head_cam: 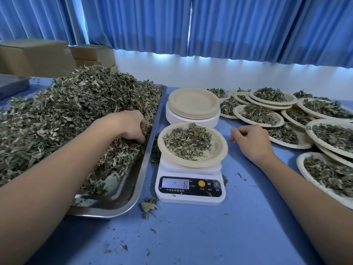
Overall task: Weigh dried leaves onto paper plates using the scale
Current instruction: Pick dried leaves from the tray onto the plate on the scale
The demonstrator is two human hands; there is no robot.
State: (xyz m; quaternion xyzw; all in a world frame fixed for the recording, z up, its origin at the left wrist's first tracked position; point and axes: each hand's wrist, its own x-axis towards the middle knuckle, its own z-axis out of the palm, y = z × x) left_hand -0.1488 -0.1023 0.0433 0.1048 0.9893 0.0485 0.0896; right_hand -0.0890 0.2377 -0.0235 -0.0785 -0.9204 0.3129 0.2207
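The scale [190, 188] stands mid-desk, its display reading 6, and carries a paper plate [219, 148] with a loose portion of leaves [188, 143] heaped on it. At the scale's nine o'clock a metal tray [122, 197] holds a big mound of dried leaves [76, 104]; the left hand [131, 127] is dug into its near-right side, fingers [142, 124] curled down and closed on the leaves. At three o'clock the right hand [250, 140] rests on the blue desk [210, 236], fingers [236, 133] loosely curled, holding nothing. A stack of empty plates [193, 104] sits at twelve o'clock, touching the weighed plate's far rim; filled plates [257, 114] overlap from one to four o'clock.
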